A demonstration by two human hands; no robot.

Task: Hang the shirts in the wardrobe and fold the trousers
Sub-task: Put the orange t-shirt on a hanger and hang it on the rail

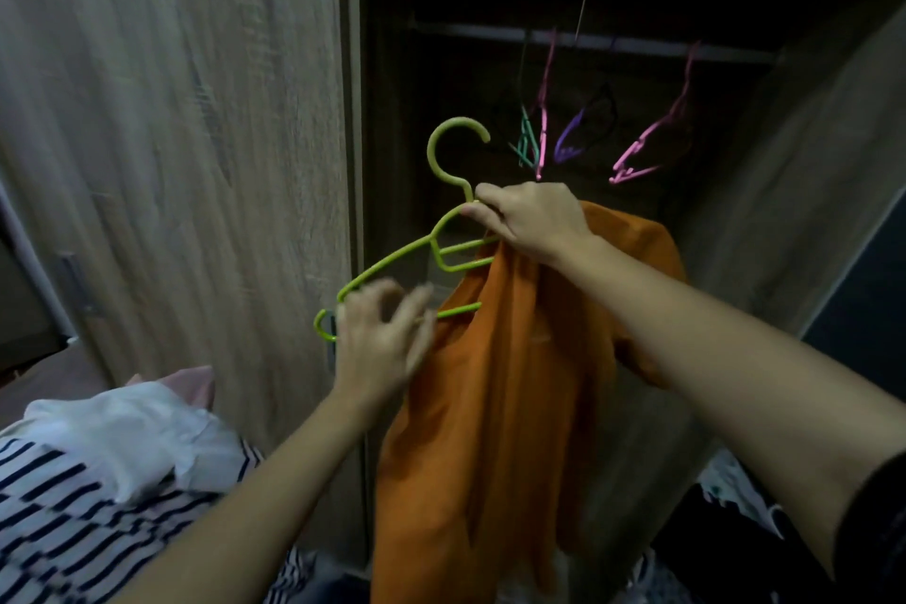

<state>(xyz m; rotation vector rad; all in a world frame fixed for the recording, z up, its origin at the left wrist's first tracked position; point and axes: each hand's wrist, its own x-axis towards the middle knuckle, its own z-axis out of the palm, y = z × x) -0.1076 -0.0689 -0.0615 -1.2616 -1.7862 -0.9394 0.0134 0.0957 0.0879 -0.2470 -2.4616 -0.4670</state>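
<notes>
Right hand [532, 221] fingers pinch the green hanger [392, 260] at its neck, mid-frame, orange shirt [495, 407] draped below; left hand [380, 341], blurred, fingers spread loose by the hanger's lower end. Behind, open wardrobe [196, 113], rail [637, 45] with coloured hangers [637, 152] upper right; striped garment [73, 505] lower left

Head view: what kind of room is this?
Likely a bedroom: an open wooden wardrobe with a rail of empty hangers, and loose clothes piled lower left.

Left hand [380, 338] blurred (grip unclear); orange shirt [490, 407] cropped below.
</notes>
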